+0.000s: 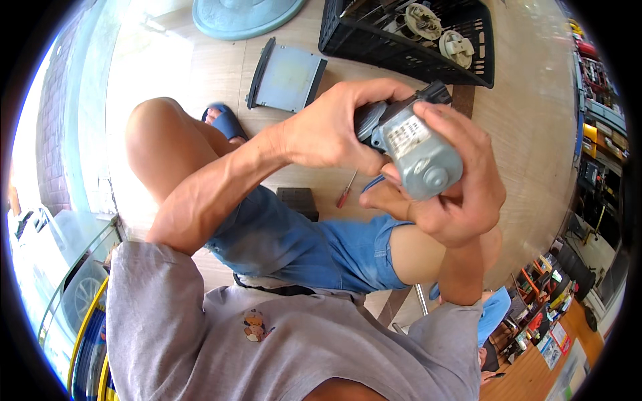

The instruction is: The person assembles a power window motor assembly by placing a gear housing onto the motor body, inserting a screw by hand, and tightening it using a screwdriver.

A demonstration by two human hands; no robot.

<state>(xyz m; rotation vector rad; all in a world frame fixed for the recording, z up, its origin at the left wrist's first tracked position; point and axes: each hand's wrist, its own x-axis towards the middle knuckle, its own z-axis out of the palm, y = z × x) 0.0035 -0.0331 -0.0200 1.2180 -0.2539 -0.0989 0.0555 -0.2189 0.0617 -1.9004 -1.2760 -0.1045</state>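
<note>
A grey motor [431,164] with a white label, a dark housing and a black connector is held up between both hands at the centre right. My left hand [334,127] grips the dark housing end from the left, thumb beneath it and fingers over the top. My right hand [461,200] is wrapped round the rounded motor body from the right and below. A screwdriver [345,195] with a red handle lies on the floor below the motor.
A black crate [334,33] with white parts stands at the top, beside a pale blue round lid [241,15] and a silver boxy unit [284,77]. A dark block [299,199] lies between my legs. Tool shelves line the right; another person's legs [493,314] show lower right.
</note>
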